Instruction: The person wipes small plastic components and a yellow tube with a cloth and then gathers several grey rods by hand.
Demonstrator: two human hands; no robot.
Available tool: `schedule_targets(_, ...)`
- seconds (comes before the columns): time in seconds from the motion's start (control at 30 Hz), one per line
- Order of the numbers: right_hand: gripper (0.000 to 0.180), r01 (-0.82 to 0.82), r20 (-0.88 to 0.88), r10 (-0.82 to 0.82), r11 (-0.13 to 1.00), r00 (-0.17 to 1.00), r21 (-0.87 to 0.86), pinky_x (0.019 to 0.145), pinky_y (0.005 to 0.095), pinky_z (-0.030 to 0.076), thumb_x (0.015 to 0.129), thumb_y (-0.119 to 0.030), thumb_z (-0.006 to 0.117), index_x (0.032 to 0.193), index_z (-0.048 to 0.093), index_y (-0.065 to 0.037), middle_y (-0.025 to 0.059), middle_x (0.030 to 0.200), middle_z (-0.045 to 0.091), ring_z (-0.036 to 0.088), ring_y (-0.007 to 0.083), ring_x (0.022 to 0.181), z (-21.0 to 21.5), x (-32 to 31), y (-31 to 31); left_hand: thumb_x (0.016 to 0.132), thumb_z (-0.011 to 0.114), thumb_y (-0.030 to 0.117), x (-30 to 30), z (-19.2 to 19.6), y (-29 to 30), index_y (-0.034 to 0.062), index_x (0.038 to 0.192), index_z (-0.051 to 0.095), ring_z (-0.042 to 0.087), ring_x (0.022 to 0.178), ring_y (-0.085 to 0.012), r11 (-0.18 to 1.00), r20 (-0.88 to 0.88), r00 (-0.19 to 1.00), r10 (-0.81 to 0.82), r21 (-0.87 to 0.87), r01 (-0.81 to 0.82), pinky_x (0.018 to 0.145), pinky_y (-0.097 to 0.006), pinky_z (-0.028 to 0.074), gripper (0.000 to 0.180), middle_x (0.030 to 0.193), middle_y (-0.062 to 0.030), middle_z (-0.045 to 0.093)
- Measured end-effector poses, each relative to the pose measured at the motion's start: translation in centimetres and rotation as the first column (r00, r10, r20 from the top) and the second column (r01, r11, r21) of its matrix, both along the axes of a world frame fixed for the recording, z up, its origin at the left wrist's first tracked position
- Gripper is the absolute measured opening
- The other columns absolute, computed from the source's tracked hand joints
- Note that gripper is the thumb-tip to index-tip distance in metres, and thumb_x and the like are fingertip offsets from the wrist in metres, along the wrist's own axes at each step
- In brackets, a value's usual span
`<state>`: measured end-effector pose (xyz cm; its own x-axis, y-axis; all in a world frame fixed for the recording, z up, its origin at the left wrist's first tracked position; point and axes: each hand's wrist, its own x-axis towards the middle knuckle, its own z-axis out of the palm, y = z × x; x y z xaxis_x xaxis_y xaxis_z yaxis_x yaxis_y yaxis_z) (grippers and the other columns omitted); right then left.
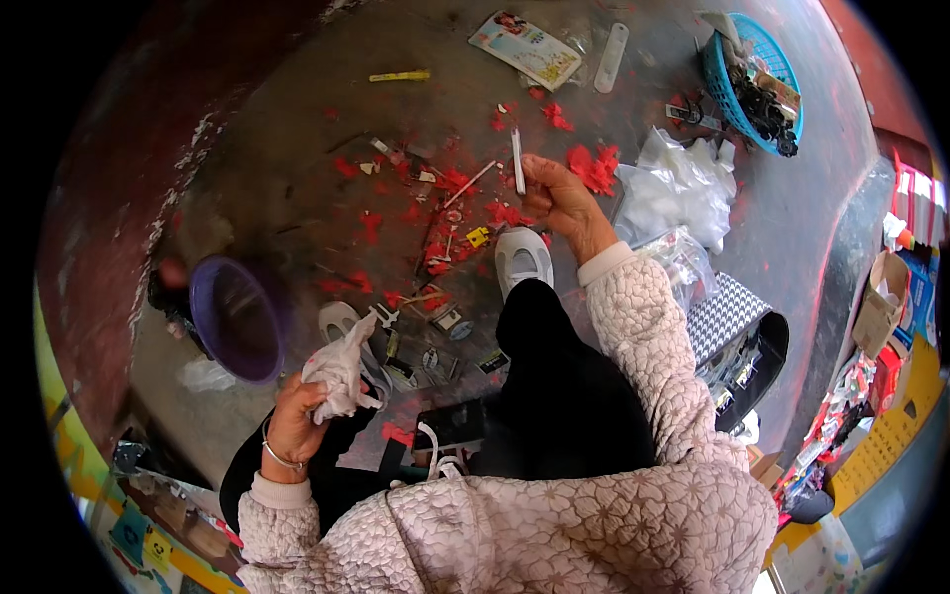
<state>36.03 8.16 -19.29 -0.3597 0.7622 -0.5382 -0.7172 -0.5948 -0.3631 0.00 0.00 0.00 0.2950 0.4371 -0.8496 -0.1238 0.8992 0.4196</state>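
My left hand [293,421], a bangle on its wrist, is closed around a crumpled whitish cloth [339,370] above my left shoe. Stretched forward over the floor, my right hand [564,201] pinches a slim white strip-like object [518,163] that points away from me. Its exact kind is too small to tell. Under and beside it lie red scraps [594,168] and a thin pale stick [470,184]. A small yellow piece [478,237] rests near my right shoe [522,259]. Several small metal and dark parts [450,322] are strewn between my feet.
At the left stands a purple basin [237,319]. A blue basket [757,42] of dark items is at the far right. Clear plastic bags [683,183] and a houndstooth-patterned box [732,315] sit to my right. Farther off lie a yellow strip [399,76] and a printed packet [524,49].
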Motion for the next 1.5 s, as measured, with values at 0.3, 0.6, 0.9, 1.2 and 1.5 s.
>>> schedule_targets(0.3,0.012,-0.271,0.161,0.279,0.96,0.947,-0.071,0.036,0.0183,0.019,0.083,-0.018,0.053,0.08,0.055,-0.007,0.0046,0.067,0.057,0.027,0.0054,0.038,10.5,-6.2,2.2,0.083,0.052,0.011,3.3,2.2,1.3,-0.0049,0.12,0.039,0.049,0.098,-0.0124,0.887,-0.212,0.953,-0.214,0.366,0.281,0.086,-0.025,0.038,0.042,0.109,-0.0065,0.052)
schedule_targets(0.6,0.015,-0.763,0.796,0.327,0.6,0.509,0.241,0.049,0.0193,0.032,0.082,-0.018,0.053,0.08,0.054,-0.002,-0.0039,0.065,0.047,0.042,0.0041,0.058,24.2,-13.8,-1.6,0.087,0.047,0.012,4.5,4.8,1.5,-0.0011,0.115,0.045,0.05,0.092,-0.008,0.745,-0.102,0.991,-0.089,0.654,0.134,0.081,-0.022,0.04,0.03,0.102,-0.0026,0.054)
schedule_targets(0.9,0.01,-0.899,0.71,-0.705,0.312,-0.002,0.307,0.045,0.0281,0.038,0.075,-0.011,0.058,0.077,0.052,-0.003,0.0065,0.061,0.051,0.053,0.0181,0.049,33.9,-14.9,-6.3,0.087,0.049,0.02,2.9,10.6,0.7,0.0011,0.105,0.052,0.055,0.083,-0.0079,0.771,0.27,0.963,0.014,0.61,-0.182,0.075,-0.022,0.044,0.026,0.095,-0.0025,0.058)
schedule_targets(1.2,0.009,-0.823,0.637,-0.771,0.358,0.006,0.441,0.048,0.0273,0.043,0.077,-0.011,0.06,0.082,0.058,-0.004,0.0029,0.071,0.056,0.056,0.017,0.059,35.6,-19.4,-9.1,0.084,0.055,0.025,1.3,10.9,-0.1,0.0044,0.095,0.057,0.057,0.076,-0.0079,0.771,0.441,0.897,0.042,0.557,-0.31,0.07,-0.022,0.047,0.023,0.086,-0.0009,0.06)
schedule_targets(1.5,0.034,-0.458,0.764,0.145,0.863,0.629,0.213,0.041,0.0163,0.034,0.088,-0.033,0.046,0.084,0.058,-0.001,0.0053,0.062,0.057,0.048,0.0066,0.045,33.9,-17.1,-8.0,0.083,0.056,0.026,0.9,10.6,0.3,0.0045,0.091,0.058,0.057,0.073,-0.0078,0.755,0.311,0.942,0.125,0.587,-0.294,0.068,-0.022,0.046,0.023,0.083,-0.0017,0.061)
